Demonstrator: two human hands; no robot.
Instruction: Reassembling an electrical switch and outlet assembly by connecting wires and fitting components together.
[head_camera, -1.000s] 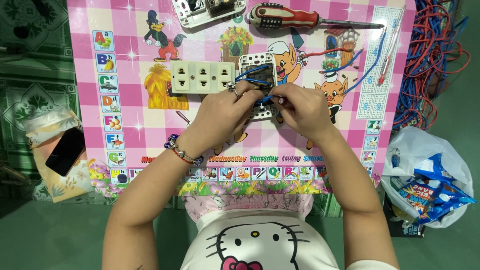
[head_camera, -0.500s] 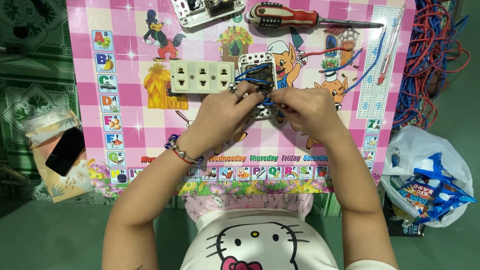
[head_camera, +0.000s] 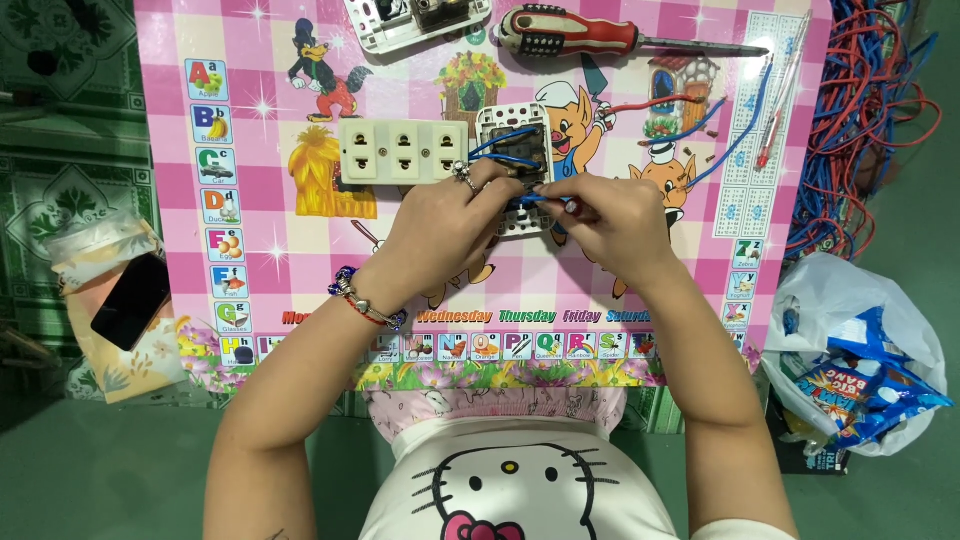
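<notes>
Pinching a thin blue wire (head_camera: 520, 199) at the frame's centre, the right hand (head_camera: 610, 222) closes its fingertips on it, while the left hand (head_camera: 445, 222) clamps the white wired switch module (head_camera: 515, 165) against the pink cartoon-printed table (head_camera: 280, 250). Beside it, centre-left, lies a cream triple socket plate (head_camera: 402, 151); a red-handled screwdriver (head_camera: 600, 38) rests along the top. The wire could slip from its terminal if tugged sideways.

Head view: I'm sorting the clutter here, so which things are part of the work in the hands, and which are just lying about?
In hand:
left hand and right hand, both at the white switch module
blue wires on it

Lying about:
triple socket plate
red-handled screwdriver
tester pen
bundle of red and blue wire
phone
snack bag
</notes>
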